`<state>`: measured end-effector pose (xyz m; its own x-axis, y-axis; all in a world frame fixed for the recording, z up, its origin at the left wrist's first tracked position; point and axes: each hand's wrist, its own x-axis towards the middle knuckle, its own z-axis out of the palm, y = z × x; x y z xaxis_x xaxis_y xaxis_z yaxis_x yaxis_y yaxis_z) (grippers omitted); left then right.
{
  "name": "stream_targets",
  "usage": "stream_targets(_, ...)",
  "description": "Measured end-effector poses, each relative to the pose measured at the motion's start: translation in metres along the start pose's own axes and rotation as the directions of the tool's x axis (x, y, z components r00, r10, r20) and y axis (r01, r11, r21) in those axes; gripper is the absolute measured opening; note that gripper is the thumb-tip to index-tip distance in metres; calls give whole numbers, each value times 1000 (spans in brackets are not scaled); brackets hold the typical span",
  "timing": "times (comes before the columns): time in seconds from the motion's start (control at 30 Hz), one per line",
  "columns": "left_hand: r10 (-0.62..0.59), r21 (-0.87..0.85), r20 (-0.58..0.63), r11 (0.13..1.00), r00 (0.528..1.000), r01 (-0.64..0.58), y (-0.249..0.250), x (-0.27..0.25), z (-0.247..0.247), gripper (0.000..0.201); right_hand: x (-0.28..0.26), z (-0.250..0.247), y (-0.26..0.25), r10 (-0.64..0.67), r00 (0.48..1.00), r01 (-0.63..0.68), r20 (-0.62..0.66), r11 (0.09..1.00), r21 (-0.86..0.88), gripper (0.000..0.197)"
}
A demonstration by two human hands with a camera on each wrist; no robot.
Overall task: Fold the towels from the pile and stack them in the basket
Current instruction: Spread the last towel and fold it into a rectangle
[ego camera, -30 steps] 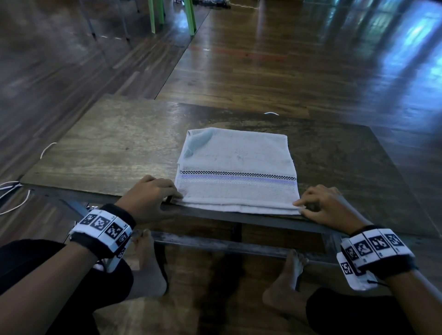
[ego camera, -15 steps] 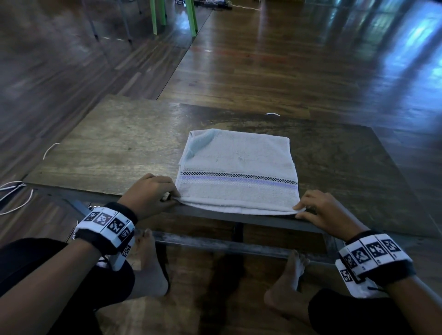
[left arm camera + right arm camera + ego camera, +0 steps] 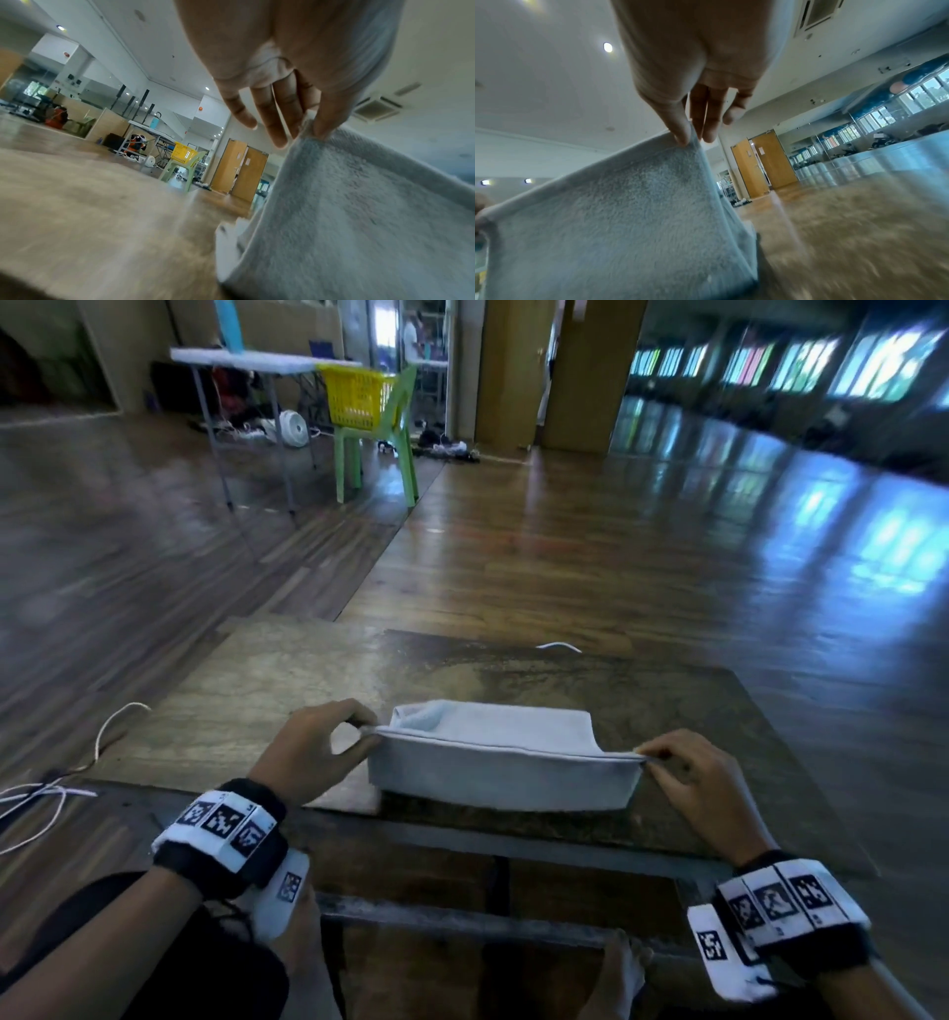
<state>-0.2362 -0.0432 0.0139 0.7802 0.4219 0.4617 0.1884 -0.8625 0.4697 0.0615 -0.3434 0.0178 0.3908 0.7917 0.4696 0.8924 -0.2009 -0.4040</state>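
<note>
A pale grey towel (image 3: 506, 775) lies partly folded on the low wooden table (image 3: 267, 690), its near edge lifted off the surface. My left hand (image 3: 359, 734) pinches the towel's near left corner between thumb and fingers, and the left wrist view shows the same towel (image 3: 359, 213) hanging from the left hand (image 3: 312, 130). At the near right corner my right hand (image 3: 648, 760) pinches the raised edge, and the towel (image 3: 618, 213) drapes down from the right hand (image 3: 689, 136). A yellow basket (image 3: 358, 397) sits far off on a green chair (image 3: 377, 454).
White cords (image 3: 51, 793) trail on the floor left of the table. A white folding table (image 3: 257, 367) and a small fan (image 3: 293, 428) stand by the far wall. My bare feet rest under the table's metal frame (image 3: 462, 922). Wooden floor stretches all around.
Both hands have lifted the towel's near edge up from the table and carried it forward. The head view has tilted up, bringing the far basket and chair into sight.
</note>
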Motion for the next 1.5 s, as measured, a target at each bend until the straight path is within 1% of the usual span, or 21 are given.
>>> stream_targets(0.03,10,-18,-27,1000,1000,-10,6,3,-10,13,3,-9,-6,-21,999,21,-33,1000,12,34)
stream_targets(0.07,27,-37,-59,999,998,-29,13,9,-22,12,8,-22,-14,-40,996,41,-75,999,14,34)
stream_targets(0.13,64,-67,-124,995,990,-73,24,19,-45,23,18,-44,-27,-45,987,49,-155,999,23,29)
stream_targets(0.17,85,-72,-153,993,984,-97,28,25,-56,25,23,-54,-33,-37,982,44,-185,999,32,26)
stream_targets(0.23,120,-75,-194,988,974,-137,36,36,-74,20,34,-70,-40,-20,975,34,-221,998,58,25)
stream_targets(0.3,143,-65,-212,985,967,-160,41,47,-87,12,43,-79,-43,8,965,21,-261,994,107,26)
stream_targets(0.4,170,-33,-211,983,963,-181,42,64,-94,18,59,-84,-41,31,954,12,-299,990,141,31)
stream_targets(0.5,159,-26,-201,986,967,-167,29,81,-87,12,78,-76,-31,37,957,5,-287,989,146,35)
stream_targets(0.6,161,4,-186,987,969,-163,15,97,-69,6,96,-57,-8,58,964,-20,-259,989,148,37)
stream_targets(0.73,76,109,-171,992,982,-58,0,110,-41,8,113,-28,18,75,969,-43,-234,989,140,39)
stream_targets(0.8,46,130,-172,991,984,-23,-8,108,-28,8,113,-15,24,65,967,-36,-245,992,124,35)
stream_targets(0.87,44,146,-151,989,987,-22,-18,100,-13,8,105,-1,30,6,967,10,-254,998,60,27)
stream_targets(0.93,41,212,-81,977,996,-23,-28,84,3,8,90,16,42,-79,977,73,-200,997,-35,27)
stream_targets(1.03,-8,329,95,944,995,-23,-40,50,28,8,56,43,63,-119,993,119,14,987,-109,33)
stream_targets(1.1,-47,365,227,930,973,-40,-45,28,42,14,30,56,68,-101,986,116,136,987,-107,28)
stream_targets(1.17,-79,354,351,934,933,-54,-51,10,54,13,9,66,70,-111,975,129,191,988,-82,19)
stream_targets(1.23,-85,354,418,932,904,-77,-55,-1,61,9,-3,72,70,-108,965,132,239,987,-89,21)
stream_targets(1.3,-66,357,419,929,906,-97,-57,-6,65,12,-7,75,70,-84,955,125,284,984,-130,25)
stream_targets(1.33,-74,353,409,932,909,-83,-58,-8,66,12,-8,76,68,-66,955,117,290,980,-163,27)
stream_targets(1.4,-78,366,372,928,925,-69,-58,-8,69,12,-8,76,63,-20,963,86,268,967,-238,29)
stream_targets(1.5,-65,405,317,912,946,-73,-56,-5,74,9,-5,75,60,26,977,42,213,950,-308,26)
